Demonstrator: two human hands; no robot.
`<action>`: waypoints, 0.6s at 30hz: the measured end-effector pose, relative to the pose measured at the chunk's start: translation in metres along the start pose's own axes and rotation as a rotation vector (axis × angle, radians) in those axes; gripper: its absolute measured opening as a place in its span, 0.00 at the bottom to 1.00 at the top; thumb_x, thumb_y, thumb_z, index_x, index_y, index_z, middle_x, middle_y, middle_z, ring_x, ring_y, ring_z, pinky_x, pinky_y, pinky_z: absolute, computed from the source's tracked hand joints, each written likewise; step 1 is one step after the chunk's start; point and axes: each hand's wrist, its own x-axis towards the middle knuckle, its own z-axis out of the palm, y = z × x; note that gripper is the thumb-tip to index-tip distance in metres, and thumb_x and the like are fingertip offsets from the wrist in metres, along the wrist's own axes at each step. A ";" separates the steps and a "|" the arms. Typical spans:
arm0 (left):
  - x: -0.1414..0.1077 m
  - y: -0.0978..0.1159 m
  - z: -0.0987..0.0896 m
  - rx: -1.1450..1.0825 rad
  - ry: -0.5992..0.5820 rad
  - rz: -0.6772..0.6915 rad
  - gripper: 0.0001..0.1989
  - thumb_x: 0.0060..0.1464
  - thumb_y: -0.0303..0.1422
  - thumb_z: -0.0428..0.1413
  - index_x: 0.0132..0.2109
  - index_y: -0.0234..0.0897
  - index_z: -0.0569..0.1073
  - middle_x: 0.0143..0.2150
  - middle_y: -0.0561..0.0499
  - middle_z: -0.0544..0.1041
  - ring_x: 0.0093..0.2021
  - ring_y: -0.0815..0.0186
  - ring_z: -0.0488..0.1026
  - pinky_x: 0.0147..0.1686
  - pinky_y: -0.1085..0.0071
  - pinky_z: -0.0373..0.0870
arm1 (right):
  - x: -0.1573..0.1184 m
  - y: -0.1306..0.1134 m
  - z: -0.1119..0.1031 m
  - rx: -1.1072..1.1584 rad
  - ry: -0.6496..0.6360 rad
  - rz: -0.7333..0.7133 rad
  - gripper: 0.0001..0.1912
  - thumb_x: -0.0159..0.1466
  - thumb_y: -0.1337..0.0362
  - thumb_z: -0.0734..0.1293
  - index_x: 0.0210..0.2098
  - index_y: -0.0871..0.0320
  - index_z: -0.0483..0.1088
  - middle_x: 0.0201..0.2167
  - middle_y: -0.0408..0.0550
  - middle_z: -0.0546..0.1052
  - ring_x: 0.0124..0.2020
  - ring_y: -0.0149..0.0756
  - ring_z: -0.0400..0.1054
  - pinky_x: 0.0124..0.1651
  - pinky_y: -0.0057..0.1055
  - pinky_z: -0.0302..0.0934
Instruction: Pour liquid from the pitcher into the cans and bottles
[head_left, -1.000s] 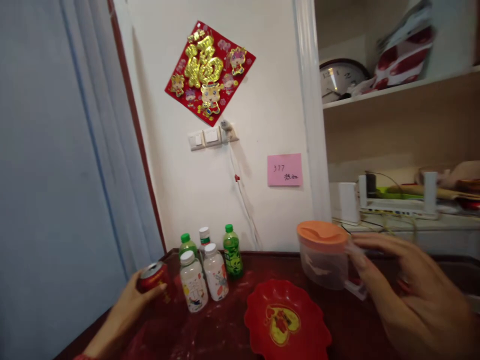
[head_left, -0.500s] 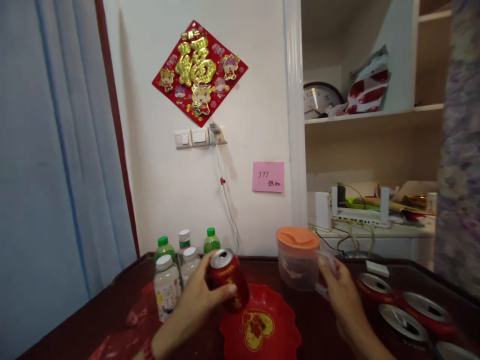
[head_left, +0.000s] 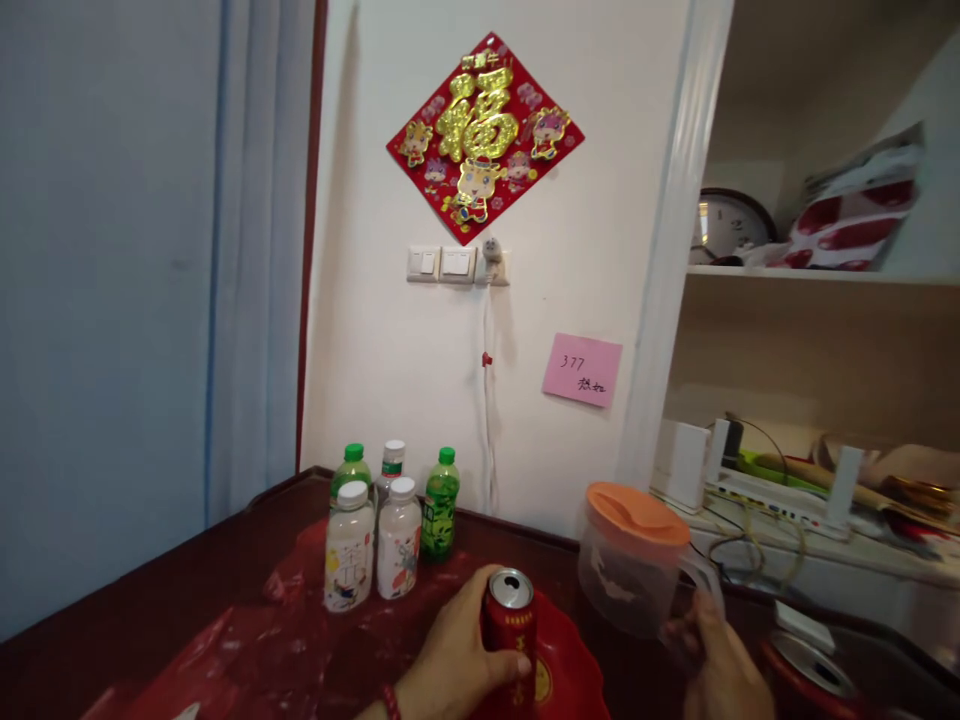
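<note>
My left hand (head_left: 457, 650) is wrapped round a red can (head_left: 511, 635) with an opened silver top, held upright over the left part of a red scalloped plate (head_left: 574, 660). At the right, my right hand (head_left: 716, 660) grips the handle of a clear plastic pitcher (head_left: 630, 575) with an orange lid. The pitcher is upright, just beyond the plate. To the left of the can stand two white-capped bottles (head_left: 349, 550) and a green bottle (head_left: 440, 508), with further bottles behind.
Red plastic film (head_left: 247, 640) lies on the dark table at the left. Another red can (head_left: 806, 675) and a small white box (head_left: 804, 625) are at the right. A white router (head_left: 780, 505) with cables sits on the shelf beyond.
The view has turned and tilted. My left hand has brought the can lower and nearer the plate's left side. My right hand still holds the pitcher's handle.
</note>
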 end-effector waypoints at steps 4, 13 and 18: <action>-0.003 0.002 -0.010 0.019 -0.077 -0.043 0.52 0.34 0.36 0.72 0.68 0.42 0.63 0.68 0.42 0.69 0.69 0.44 0.63 0.69 0.52 0.56 | -0.001 -0.004 -0.005 0.004 0.003 -0.032 0.32 0.46 0.32 0.75 0.32 0.53 0.71 0.23 0.42 0.70 0.26 0.43 0.70 0.27 0.37 0.70; 0.005 -0.005 -0.042 0.315 0.020 -0.058 0.27 0.65 0.45 0.46 0.63 0.36 0.72 0.65 0.40 0.74 0.65 0.53 0.70 0.66 0.57 0.63 | -0.001 -0.024 -0.013 -0.156 0.104 0.098 0.31 0.50 0.33 0.74 0.31 0.56 0.72 0.22 0.49 0.73 0.20 0.44 0.68 0.18 0.36 0.63; 0.001 -0.020 -0.033 0.488 0.021 -0.110 0.20 0.57 0.34 0.55 0.55 0.36 0.77 0.55 0.37 0.80 0.57 0.46 0.76 0.59 0.53 0.68 | -0.010 -0.028 -0.013 -0.184 0.111 -0.098 0.27 0.56 0.34 0.71 0.31 0.53 0.72 0.19 0.46 0.71 0.16 0.41 0.64 0.14 0.34 0.56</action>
